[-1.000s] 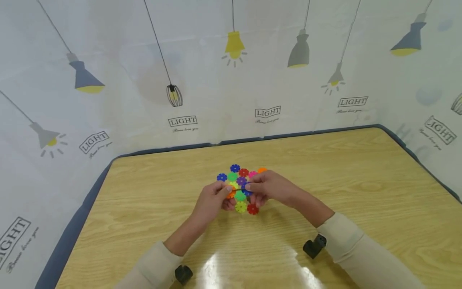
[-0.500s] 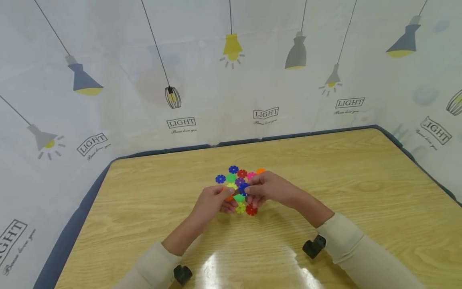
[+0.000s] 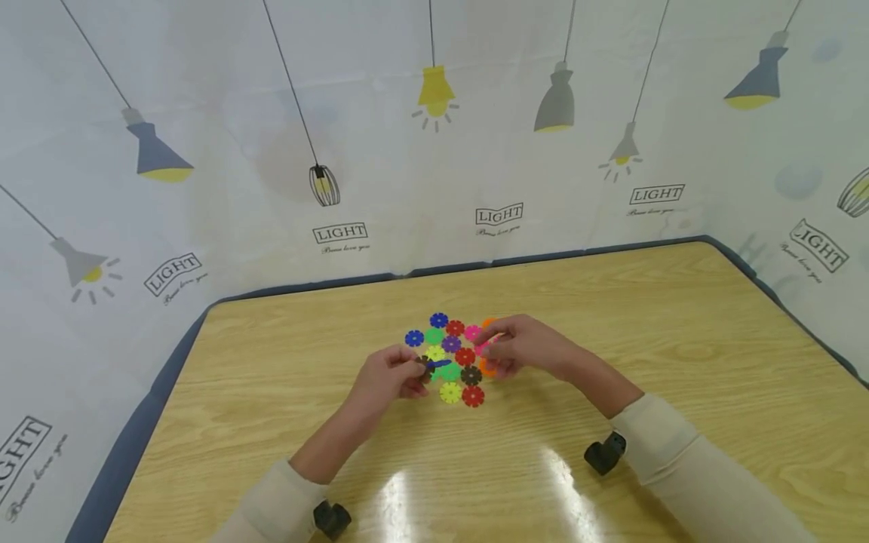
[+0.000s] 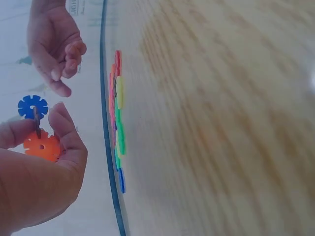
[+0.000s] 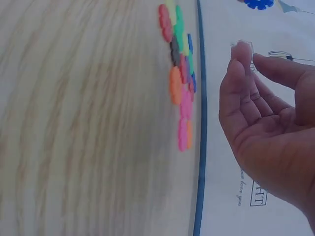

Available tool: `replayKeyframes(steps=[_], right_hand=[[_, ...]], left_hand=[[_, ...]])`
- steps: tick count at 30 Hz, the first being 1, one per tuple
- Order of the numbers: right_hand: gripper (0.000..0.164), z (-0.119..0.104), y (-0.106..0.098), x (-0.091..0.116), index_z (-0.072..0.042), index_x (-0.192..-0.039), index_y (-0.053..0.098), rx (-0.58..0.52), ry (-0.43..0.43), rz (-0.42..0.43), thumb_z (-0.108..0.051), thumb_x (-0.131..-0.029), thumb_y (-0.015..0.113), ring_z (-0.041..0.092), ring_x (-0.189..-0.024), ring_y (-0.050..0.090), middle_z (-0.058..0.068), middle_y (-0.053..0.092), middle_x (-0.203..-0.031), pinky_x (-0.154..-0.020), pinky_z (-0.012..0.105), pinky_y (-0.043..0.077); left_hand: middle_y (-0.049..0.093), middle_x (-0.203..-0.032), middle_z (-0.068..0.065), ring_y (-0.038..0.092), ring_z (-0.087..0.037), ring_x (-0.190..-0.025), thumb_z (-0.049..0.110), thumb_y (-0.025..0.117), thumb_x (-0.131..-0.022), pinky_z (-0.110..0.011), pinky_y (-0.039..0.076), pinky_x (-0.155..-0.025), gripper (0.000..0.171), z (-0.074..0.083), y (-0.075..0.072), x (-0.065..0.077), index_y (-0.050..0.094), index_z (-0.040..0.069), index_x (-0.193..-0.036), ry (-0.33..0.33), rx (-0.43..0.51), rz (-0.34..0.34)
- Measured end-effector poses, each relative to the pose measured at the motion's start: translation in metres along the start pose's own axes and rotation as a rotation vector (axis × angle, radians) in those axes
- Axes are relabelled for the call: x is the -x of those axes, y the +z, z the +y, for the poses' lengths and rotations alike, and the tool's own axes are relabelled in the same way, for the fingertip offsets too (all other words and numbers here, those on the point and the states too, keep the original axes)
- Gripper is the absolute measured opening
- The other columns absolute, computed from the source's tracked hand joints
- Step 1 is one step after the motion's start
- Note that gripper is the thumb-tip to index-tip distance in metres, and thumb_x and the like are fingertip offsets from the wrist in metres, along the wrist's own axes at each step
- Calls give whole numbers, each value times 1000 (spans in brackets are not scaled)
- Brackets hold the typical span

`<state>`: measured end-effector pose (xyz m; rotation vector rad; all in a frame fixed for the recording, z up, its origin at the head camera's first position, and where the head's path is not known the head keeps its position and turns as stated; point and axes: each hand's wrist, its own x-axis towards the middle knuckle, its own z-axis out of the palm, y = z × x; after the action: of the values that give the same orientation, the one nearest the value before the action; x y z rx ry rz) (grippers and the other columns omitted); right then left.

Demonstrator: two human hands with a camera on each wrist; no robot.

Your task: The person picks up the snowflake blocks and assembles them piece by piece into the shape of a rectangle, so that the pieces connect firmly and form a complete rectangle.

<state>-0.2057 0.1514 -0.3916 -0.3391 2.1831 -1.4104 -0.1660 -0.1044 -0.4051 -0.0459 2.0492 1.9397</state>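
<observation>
My left hand (image 3: 383,381) pinches a small chain of slotted plastic snowflake discs between thumb and fingers. In the left wrist view the chain has an orange disc (image 4: 42,147) in the grip, a brown disc (image 4: 37,123) seen edge-on, and a blue disc (image 4: 32,106) at the far end. The right hand (image 3: 532,348) is held apart from the chain, its fingers loosely bent. Nothing shows between its thumb and fingertips in the right wrist view. Below both hands, loose discs lie flat, among them a yellow disc (image 3: 450,393), a red disc (image 3: 473,396) and a brown disc (image 3: 471,375).
The spread of discs continues toward the back, with a purple disc (image 3: 451,345), a blue disc (image 3: 414,338) and a pink disc (image 3: 473,332). They rest on a wood-grain table (image 3: 285,339). A white sheet printed with lamps (image 3: 380,136) stands along the table's edges.
Earlier both hands held the pieces together. The right hand has since let go of the blue disc and moved right, while the left hand keeps the joined discs and has shifted slightly left.
</observation>
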Motion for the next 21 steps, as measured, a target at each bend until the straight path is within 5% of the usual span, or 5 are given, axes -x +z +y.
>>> replayKeyframes(steps=[21], right_hand=[[29, 28, 4, -14, -10, -122, 67, 157, 98, -14, -9, -94, 60, 18, -49, 58, 10, 63, -67, -51, 31, 53]], left_hand=[[70, -84, -10, 65, -18, -69, 7, 61, -94, -30, 58, -70, 12, -1, -2, 4, 63, -3, -99, -4, -52, -21]])
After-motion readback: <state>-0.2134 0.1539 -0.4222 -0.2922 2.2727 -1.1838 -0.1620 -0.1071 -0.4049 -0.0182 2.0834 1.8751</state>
